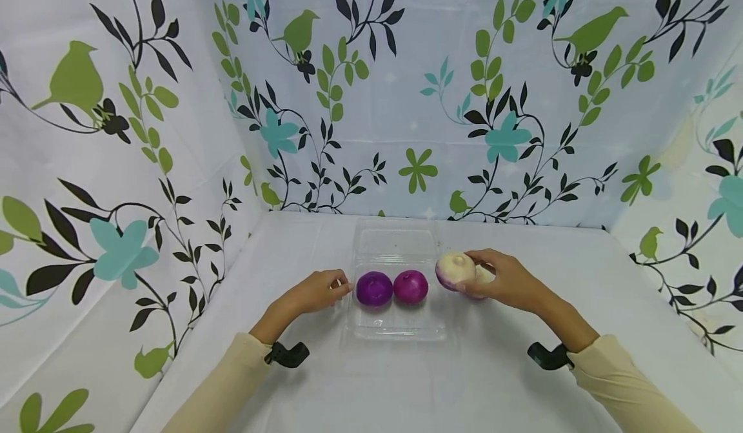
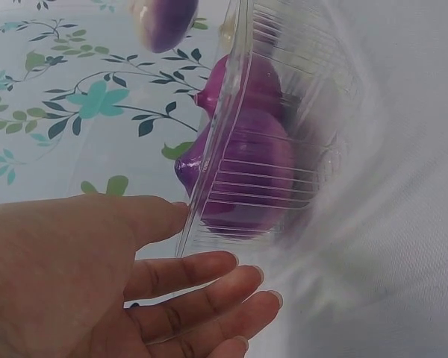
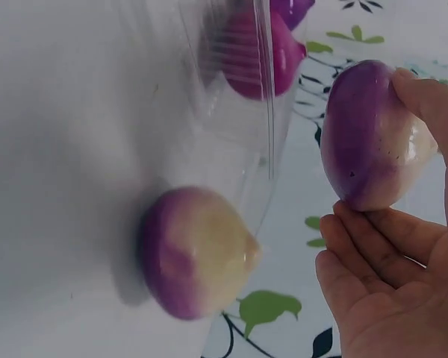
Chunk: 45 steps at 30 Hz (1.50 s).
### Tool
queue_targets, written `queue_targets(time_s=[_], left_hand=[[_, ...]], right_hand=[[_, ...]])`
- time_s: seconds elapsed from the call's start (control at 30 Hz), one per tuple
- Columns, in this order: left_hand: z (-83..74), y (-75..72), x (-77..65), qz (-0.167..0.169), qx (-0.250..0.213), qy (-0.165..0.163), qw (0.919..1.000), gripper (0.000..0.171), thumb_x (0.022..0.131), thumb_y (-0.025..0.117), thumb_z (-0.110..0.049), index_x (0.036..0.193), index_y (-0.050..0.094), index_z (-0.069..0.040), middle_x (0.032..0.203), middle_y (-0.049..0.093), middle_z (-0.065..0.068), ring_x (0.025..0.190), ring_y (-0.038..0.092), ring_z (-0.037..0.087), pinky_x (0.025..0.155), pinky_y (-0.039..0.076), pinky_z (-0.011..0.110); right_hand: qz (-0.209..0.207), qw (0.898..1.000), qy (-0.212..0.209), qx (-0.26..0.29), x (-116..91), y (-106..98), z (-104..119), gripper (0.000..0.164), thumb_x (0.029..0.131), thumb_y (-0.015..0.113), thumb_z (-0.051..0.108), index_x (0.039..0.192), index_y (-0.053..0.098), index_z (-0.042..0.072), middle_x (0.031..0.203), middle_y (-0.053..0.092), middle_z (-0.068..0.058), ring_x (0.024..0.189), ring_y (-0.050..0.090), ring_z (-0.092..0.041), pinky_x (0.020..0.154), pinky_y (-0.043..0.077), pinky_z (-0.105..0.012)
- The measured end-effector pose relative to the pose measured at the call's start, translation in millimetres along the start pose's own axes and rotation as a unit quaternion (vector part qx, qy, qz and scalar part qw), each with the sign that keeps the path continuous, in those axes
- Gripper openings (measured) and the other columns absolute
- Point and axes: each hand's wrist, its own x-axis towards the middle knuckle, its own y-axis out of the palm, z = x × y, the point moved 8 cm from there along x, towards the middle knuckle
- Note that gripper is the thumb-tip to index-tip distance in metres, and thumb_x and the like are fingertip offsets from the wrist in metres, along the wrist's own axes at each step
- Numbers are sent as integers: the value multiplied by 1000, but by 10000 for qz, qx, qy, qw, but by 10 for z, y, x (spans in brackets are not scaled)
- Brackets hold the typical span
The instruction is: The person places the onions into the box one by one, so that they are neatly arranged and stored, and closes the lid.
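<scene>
My right hand [image 1: 513, 281] grips a white-and-purple turnip [image 1: 455, 270] between thumb and fingers, raised just off the right side of a clear plastic container [image 1: 400, 331]. A second turnip [image 3: 198, 253] stands on the table below that hand, partly hidden by it in the head view. Inside the container sit a dark purple onion [image 1: 374, 290] at the left and a magenta onion [image 1: 411, 287] beside it. My left hand [image 1: 316, 291] is at the container's left edge, its thumb by the rim and its fingers loosely bent in the left wrist view.
The container's clear lid [image 1: 396, 242] lies folded back behind it. A white cloth covers the table [image 1: 371, 388]. Patterned curtains [image 1: 371, 130] with birds, leaves and flowers stand at the back and both sides.
</scene>
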Motion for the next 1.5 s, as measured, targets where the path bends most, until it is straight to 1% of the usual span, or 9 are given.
queue_targets(time_s=[0.1,0.2,0.43,0.73,0.87,1.03,1.1,1.33,1.5], left_hand=[[7,-3,1,-11,4,-51,10000,25,109,59,-31,115,68,-8,100,71,5,78,66,14,74,57,34],[-7,-5,-1,-5,-5,-6,10000,25,109,59,-30,114,68,-8,99,71,6,78,67,15,73,57,34],[-8,-4,-2,3,25,49,10000,24,109,59,-30,115,68,-8,99,71,6,78,67,15,73,56,33],[16,-10,11,-49,-30,68,10000,24,110,58,-30,113,69,-9,99,73,8,78,67,15,71,55,33],[18,-14,7,-48,-25,67,10000,25,109,59,-32,113,69,-10,99,72,7,77,67,15,71,55,33],[18,-14,6,-62,-3,89,9999,25,109,59,-32,113,69,-9,98,73,7,77,66,14,71,55,33],[21,-12,7,-64,-7,95,9999,25,109,58,-31,113,69,-9,98,73,8,77,66,14,71,55,33],[37,-3,4,-81,-20,73,9999,24,109,58,-30,113,69,-8,98,73,8,77,66,14,71,56,33],[20,3,-6,-77,-13,139,9999,24,109,59,-30,112,68,-8,97,72,7,76,66,14,71,56,33]], right_hand=[[131,9999,-45,29,30,105,77,78,88,84,50,146,59,5,145,62,-15,137,56,-43,108,49,-60],[251,9995,-172,-3,67,192,171,78,87,85,52,146,60,7,142,64,-12,135,58,-40,108,49,-59],[500,9970,-576,-103,136,322,419,75,86,87,45,144,61,6,131,67,-6,129,61,-30,111,48,-56],[806,9937,-745,-246,171,509,640,75,87,84,52,145,61,10,131,68,-1,127,62,-26,108,51,-56],[918,9915,-885,-264,184,582,761,72,86,85,50,142,63,11,128,69,2,124,63,-21,107,51,-54],[1155,9884,-956,-242,209,712,891,72,85,86,54,141,65,14,125,68,5,120,62,-17,105,53,-52],[1243,9874,-951,-235,219,759,938,72,85,86,53,141,65,14,126,68,4,120,62,-18,104,54,-51],[1365,9852,-937,-454,283,932,1008,70,84,86,51,137,66,10,129,68,-1,118,63,-19,97,57,-42],[1389,9838,-979,-566,315,1032,1053,71,84,86,52,136,65,8,127,69,-3,118,63,-20,100,56,-44]])
